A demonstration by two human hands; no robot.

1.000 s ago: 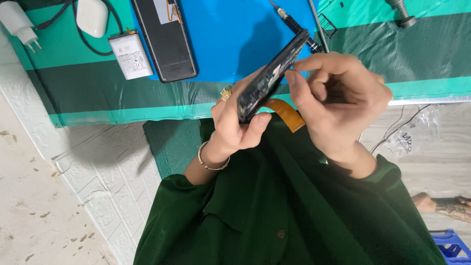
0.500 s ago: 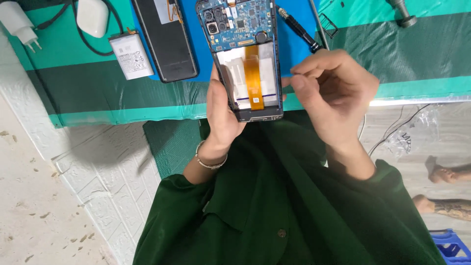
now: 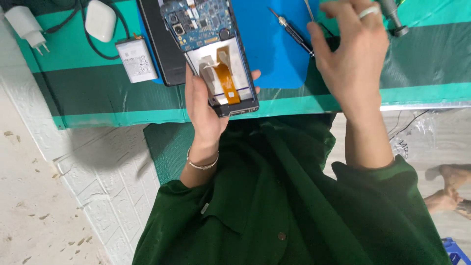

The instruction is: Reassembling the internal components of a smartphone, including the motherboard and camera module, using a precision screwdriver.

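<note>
My left hand (image 3: 202,110) grips an opened phone (image 3: 211,54) from underneath, its inside facing up: a blue circuit board at the far end, a white battery bay and an orange ribbon cable. My right hand (image 3: 351,54) hovers with fingers spread over the blue mat (image 3: 279,54), empty, nearest a thin black screwdriver (image 3: 290,30). A ring sits on one finger of that hand.
A dark phone back cover (image 3: 164,54) lies beside a white battery (image 3: 136,60). A white earbud case (image 3: 100,19) and a white charger plug (image 3: 27,25) with dark cable sit far left. A grey tool (image 3: 392,17) lies top right. Someone's bare feet (image 3: 449,189) show at right.
The phone went from edge-on to lying flat, inside up, in my left hand. My right hand let go of it and moved up and right over the mat.
</note>
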